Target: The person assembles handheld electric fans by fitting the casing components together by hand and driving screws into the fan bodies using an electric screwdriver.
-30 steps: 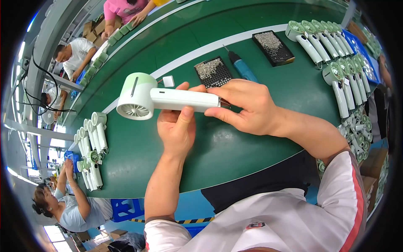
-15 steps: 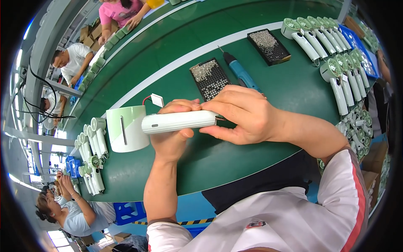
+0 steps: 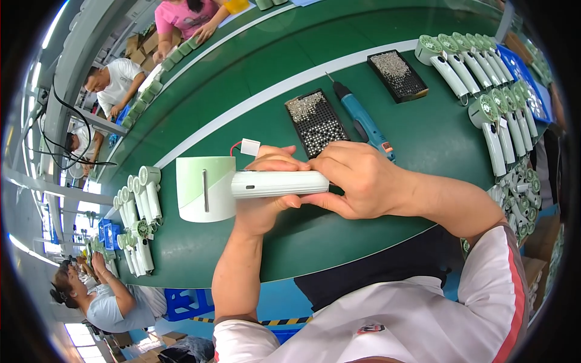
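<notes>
A handheld fan lies sideways in front of me, its pale white handle pointing right. Its wide drum-shaped head, green and white with a dark slot, is at the left end. My left hand is wrapped round the handle close to the head, fingers behind and thumb below. At the handle's free end, the fingers and thumb of my right hand pinch the tip from both sides. Above my left fingers a small white block hangs on a red wire. The far side of the fan is hidden.
Beyond my hands lie two black trays of small metal screws, with a blue electric screwdriver between them. Rows of fans stand at right and left. Co-workers sit across the green table.
The fan has shifted right in the picture, as have the trays and screwdriver to a lesser degree. My right fingers have closed in on the handle end, where dark bits showed before.
</notes>
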